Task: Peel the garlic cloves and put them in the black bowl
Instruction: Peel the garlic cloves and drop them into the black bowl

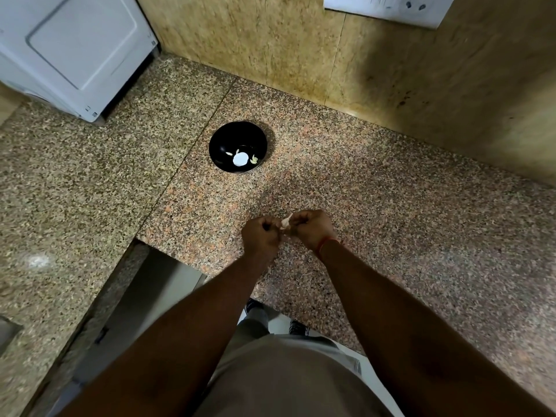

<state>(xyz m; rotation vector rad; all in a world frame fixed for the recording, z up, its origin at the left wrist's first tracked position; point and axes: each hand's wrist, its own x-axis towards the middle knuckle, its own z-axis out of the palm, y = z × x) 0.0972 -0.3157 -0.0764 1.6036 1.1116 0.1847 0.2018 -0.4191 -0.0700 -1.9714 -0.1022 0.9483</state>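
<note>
Left of the black bowl [238, 146] and farther back, a white appliance [72, 52] stands on the speckled granite counter [406, 212]; the bowl itself holds a few peeled cloves [254, 159] beside a bright white glare spot. Nearer than the bowl, both hands meet over the counter — the left hand [261, 237] with fingers curled tight, the right hand [310, 230] curled likewise — pinching one garlic clove [286, 221] between their fingertips, its pale skin poking up between them.

Speckled granite surface [391, 206]. White appliance [75, 49] at far left corner. Paper sheet [388, 7] on tan wall [270, 40]. My shoes [298, 328] below.
</note>
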